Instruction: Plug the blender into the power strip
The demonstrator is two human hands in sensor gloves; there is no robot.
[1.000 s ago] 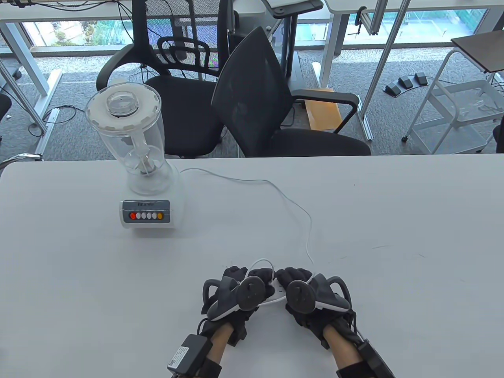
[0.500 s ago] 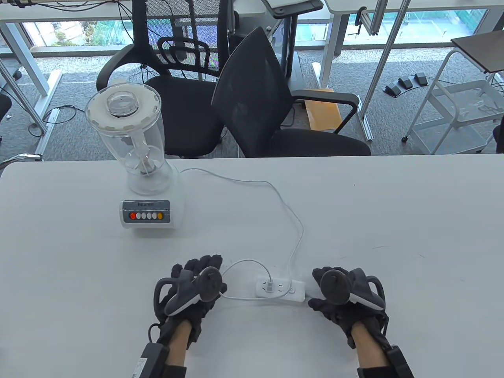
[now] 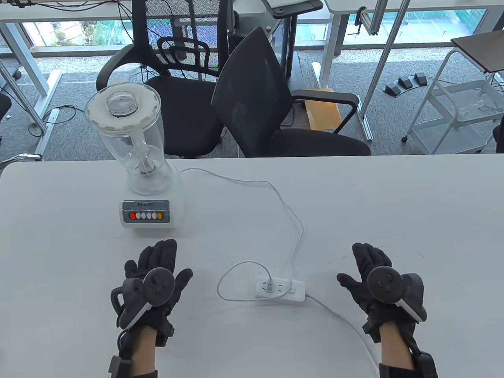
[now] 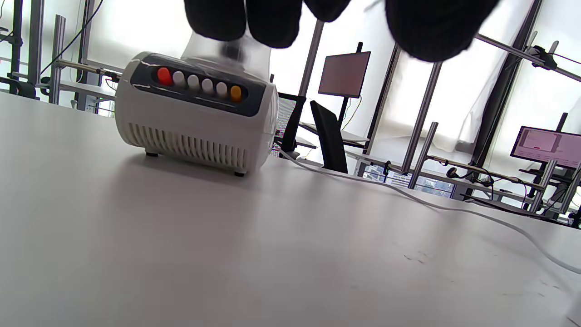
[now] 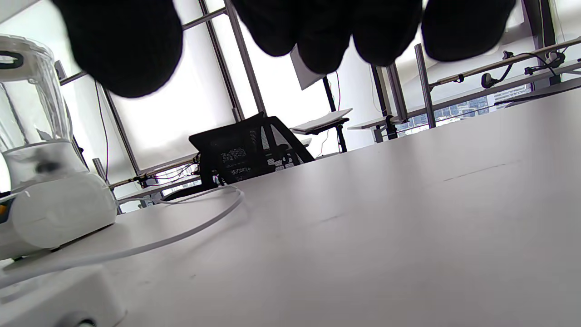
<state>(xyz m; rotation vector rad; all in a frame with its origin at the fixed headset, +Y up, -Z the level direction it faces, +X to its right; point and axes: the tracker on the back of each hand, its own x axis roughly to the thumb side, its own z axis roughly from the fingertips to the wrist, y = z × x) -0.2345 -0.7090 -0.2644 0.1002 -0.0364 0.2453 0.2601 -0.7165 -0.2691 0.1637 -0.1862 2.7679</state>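
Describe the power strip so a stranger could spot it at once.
Start at the blender on the white table and follow its white cord toward the near edge. It ends at a small white power strip, lying flat between the two gloved hands.

The left hand's gloved fingers (image 4: 435,27) hang in from the top edge, spread, with nothing between them and clear of the tabletop (image 4: 227,263). The blender (image 4: 195,113) stands on the tabletop at upper left; its white base shows a vented lower front and a dark panel with a row of buttons (image 4: 199,84): one red, four white, one orange. The jar above is largely hidden by the fingers. A white cord (image 4: 408,193) runs along the tabletop from behind the base to the right edge. Monitors (image 4: 344,74) and desks stand in the background.
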